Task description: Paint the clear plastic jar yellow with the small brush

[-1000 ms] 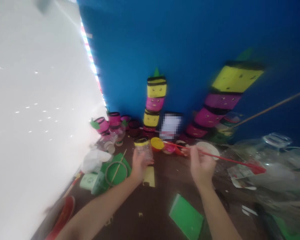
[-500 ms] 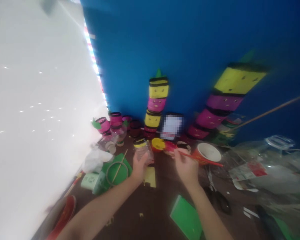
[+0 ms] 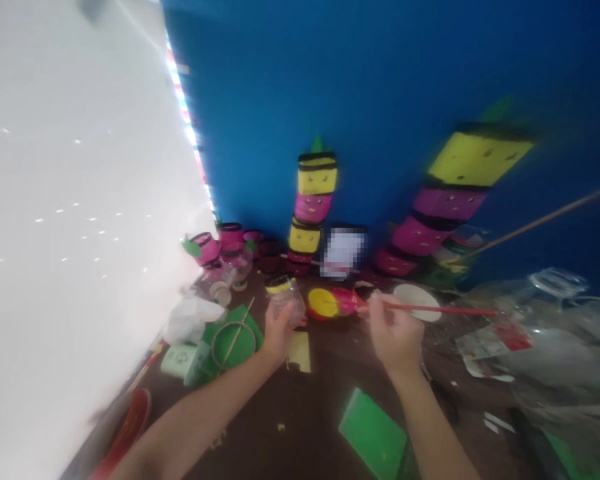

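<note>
My left hand (image 3: 280, 330) is wrapped round a clear plastic cup (image 3: 286, 300) with a yellow and black band at its rim. In my right hand (image 3: 394, 333) is a red-handled brush (image 3: 445, 309), pinched near its front, with the handle pointing right. The brush tip is too blurred to make out, near a pot of yellow paint (image 3: 323, 303) and a patch of pink paint (image 3: 346, 301). A white-mouthed paper cup (image 3: 419, 302) stands behind my right hand. Yellow paper (image 3: 299, 352) lies just below the clear cup.
Painted yellow and pink stacks (image 3: 314, 207) stand against the blue wall (image 3: 250, 133). Green card (image 3: 374, 433) lies at the front, with a tape ring (image 3: 234, 345) on the left. Clear plastic bottles (image 3: 555, 333) crowd the right. Small pink pots (image 3: 231, 237) sit at the back left.
My right hand has moved right, and the brush has swung to nearly level. The yellow paint pot shows more fully. My left hand still holds the clear cup, almost unmoved.
</note>
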`<state>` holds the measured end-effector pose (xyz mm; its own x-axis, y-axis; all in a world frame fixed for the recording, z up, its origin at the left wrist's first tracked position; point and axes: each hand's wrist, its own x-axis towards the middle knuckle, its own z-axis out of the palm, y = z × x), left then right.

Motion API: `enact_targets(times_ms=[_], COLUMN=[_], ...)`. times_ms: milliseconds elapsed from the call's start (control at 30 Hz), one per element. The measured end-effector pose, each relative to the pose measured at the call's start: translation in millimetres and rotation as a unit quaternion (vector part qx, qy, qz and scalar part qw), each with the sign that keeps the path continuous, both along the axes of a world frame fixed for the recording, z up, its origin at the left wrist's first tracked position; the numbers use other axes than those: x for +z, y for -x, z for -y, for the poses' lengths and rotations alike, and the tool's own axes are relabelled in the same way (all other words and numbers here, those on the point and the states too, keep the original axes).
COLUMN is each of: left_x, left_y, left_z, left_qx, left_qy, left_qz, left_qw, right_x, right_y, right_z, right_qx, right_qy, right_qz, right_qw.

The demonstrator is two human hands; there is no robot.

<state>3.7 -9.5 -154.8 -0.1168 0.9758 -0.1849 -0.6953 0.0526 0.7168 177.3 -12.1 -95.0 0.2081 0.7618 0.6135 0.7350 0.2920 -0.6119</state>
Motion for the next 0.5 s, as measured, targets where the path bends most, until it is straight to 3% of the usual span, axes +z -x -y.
enact_targets(times_ms=[100,200,367,500], left_x=[1.0,1.4,0.3,-2.1], left_y=[0,-1,-1,0], left_z=[0,1,1,0], left_qx=[-0.005,-0.010,-0.021,-0.025], left_qy=[-0.001,-0.004,-0.006,-0.014], left_qz=[-0.003,-0.007,0.001,0.007], left_qw=[1.000,1.000,1.000,1.000], right_x=[-4.0,-3.6,6.9,7.1], right_y=[0,0,3,7], right_z=[-1,-1,-1,-4], right_qx=[0.000,0.007,0.136,0.192], right_qy=[0.014,-0.007,-0.042,-0.004], right_qz=[-0.046,-0.169,-0.405,-0.452], right_qw=[0.999,0.986,0.903,0.871])
